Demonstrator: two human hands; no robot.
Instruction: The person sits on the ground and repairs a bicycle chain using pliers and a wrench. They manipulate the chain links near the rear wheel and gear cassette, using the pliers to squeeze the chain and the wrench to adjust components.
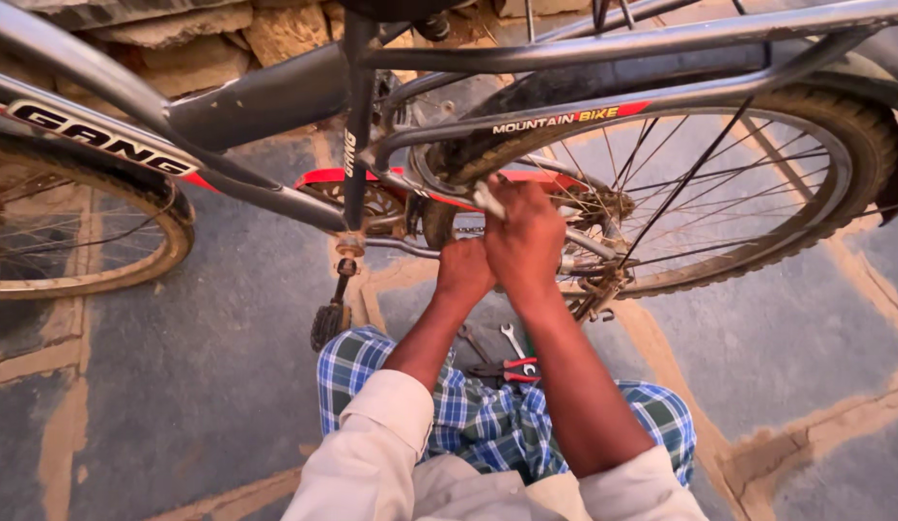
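Observation:
A dark grey bicycle (275,92) stands sideways in front of me, its rear wheel (758,174) at right. My right hand (522,236) is closed around a metal tool handle (487,200) near the red chain guard (526,178) and the rear sprocket. My left hand (465,268) sits just below and left of it, fingers curled at the chain stay; what it grips is hidden. The pedal (329,318) hangs to the left of my hands.
A spanner (512,339) and red-handled pliers (514,369) lie on the ground between my knees. The front wheel (82,232) fills the left. Rough stones (217,24) line the back. The ground is grey slabs with sandy joints (806,425).

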